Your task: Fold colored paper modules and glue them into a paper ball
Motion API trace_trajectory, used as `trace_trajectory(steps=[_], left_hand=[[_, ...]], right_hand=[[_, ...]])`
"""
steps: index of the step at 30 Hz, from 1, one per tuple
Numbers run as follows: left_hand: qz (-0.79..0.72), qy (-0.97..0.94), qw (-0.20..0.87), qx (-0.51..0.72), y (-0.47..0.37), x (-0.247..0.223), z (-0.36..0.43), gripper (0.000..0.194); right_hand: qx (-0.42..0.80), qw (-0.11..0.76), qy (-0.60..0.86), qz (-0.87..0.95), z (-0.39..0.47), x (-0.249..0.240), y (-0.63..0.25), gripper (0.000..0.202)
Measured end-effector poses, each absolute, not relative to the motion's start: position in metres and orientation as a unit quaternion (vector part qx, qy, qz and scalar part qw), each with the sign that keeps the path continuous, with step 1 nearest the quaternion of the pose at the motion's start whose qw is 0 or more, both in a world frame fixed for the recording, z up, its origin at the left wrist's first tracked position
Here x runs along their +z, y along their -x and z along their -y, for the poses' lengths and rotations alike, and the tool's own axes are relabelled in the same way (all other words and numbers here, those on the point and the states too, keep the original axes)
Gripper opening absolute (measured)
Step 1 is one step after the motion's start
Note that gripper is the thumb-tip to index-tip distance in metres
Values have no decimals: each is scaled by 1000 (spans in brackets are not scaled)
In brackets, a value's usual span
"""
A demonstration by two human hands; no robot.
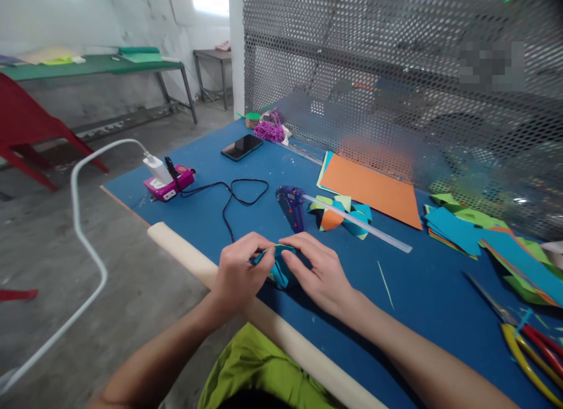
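Between my two hands, just above the table's near edge, is a small piece of blue paper (pixel 280 272), bent or folded. My left hand (pixel 241 268) pinches it from the left with thumb and forefinger. From the other side, my right hand (pixel 319 268) grips its upper edge with thumb and fingers. My fingers hide part of the paper's shape. Beyond them stands a dark blue glue gun (pixel 291 207) with a long clear glue stick (pixel 365 224) in its back. Beside it lie folded paper pieces (pixel 341 214) in green, orange and blue.
A cream-coloured roll (pixel 185 251) runs along the blue table's near edge. Scissors (pixel 505 321) and cut paper strips (pixel 457 227) lie right, orange sheets (pixel 369 186) at the back. A pink power socket (pixel 169 186) with cables, a phone (pixel 241 147) and purple string (pixel 269 130) lie left.
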State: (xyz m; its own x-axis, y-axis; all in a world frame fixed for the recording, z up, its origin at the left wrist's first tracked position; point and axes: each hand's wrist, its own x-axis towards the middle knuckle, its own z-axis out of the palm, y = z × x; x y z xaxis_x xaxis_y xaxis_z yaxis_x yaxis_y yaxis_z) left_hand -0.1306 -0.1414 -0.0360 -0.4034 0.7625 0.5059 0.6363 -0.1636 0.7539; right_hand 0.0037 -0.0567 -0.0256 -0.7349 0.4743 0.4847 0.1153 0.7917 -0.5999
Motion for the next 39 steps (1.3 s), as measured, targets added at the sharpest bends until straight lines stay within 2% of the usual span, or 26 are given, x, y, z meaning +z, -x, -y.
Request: trace_trajectory(steps=[7, 11, 17, 23, 26, 33, 39], left_hand=[[-709, -457, 2, 538, 132, -37, 141, 16], [-692, -473, -13, 545, 129, -39, 142, 16], [-664, -530, 20, 526, 122, -36, 143, 13], [-649, -495, 163, 555, 125, -34, 139, 8], [-647, -449, 228, 573, 131, -35, 133, 3], [-597, -361, 371, 613, 141, -35, 127, 15], [-515, -302, 537, 596, 139, -25, 124, 32]], right_hand=[[386, 272, 235, 850, 55, -20, -4, 20], [364, 285, 241, 854, 57, -21, -3, 19], [289, 323, 210, 876, 52, -29, -3, 23], [224, 315, 177, 905, 44, -31, -7, 23], [270, 287, 172, 903, 43, -30, -8, 24], [340, 300, 228, 861, 45, -31, -3, 11], [472, 248, 282, 797, 39, -27, -3, 21]])
